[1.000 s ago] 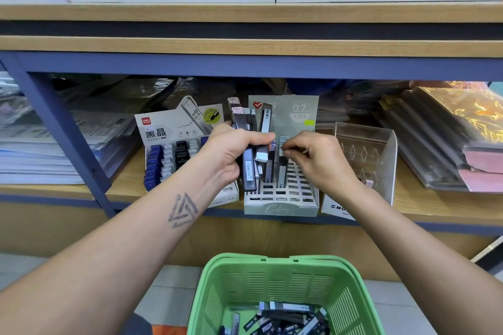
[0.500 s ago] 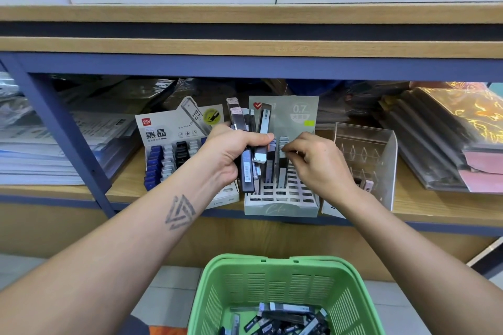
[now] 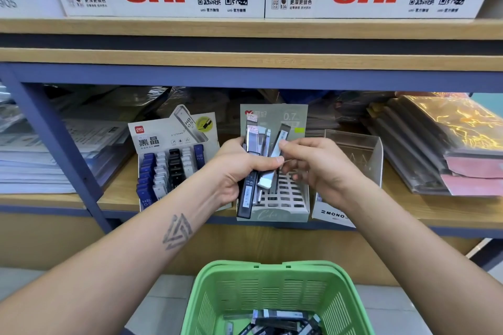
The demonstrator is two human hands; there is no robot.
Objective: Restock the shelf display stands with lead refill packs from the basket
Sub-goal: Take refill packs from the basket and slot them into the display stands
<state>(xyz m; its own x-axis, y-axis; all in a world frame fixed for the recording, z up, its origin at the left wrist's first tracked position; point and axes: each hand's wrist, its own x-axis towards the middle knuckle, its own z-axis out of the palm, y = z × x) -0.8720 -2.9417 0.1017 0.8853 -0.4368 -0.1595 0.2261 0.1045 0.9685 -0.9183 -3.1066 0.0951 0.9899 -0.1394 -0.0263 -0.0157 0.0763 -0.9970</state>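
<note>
Before the lower wooden shelf point(image 3: 408, 215), holding a fanned bundle of slim grey and black lead refill packs point(image 3: 254, 144) in the left hand point(image 3: 239, 171), fingers and thumb curled round it; pinching one dark pack with a white label point(image 3: 280, 141) at the top of the fan with the right hand point(image 3: 315, 168), thumb and forefinger closed on it. Standing just behind and under both hands, the pale grey-green slotted cardboard display stand point(image 3: 285, 198), most slots showing empty; to its left the white stand of blue and black lead cases point(image 3: 168, 171), nearly full; to its right a clear plastic stand marked MONO point(image 3: 353, 160). Below, on the floor side, the green plastic basket point(image 3: 272, 288) with more packs lying loose at its bottom.

Probably best to draw the pinched pack straight upward out of the fan, keeping the left grip firm so the neighbours do not slide out; then to turn it upright and lower its end into a free slot, label to the front.

Overhead, the blue shelf rail point(image 3: 245, 76) hanging near, so little height for lifting; tall back card of the slotted stand close behind the fan; free room mostly toward the body, above the basket.
</note>
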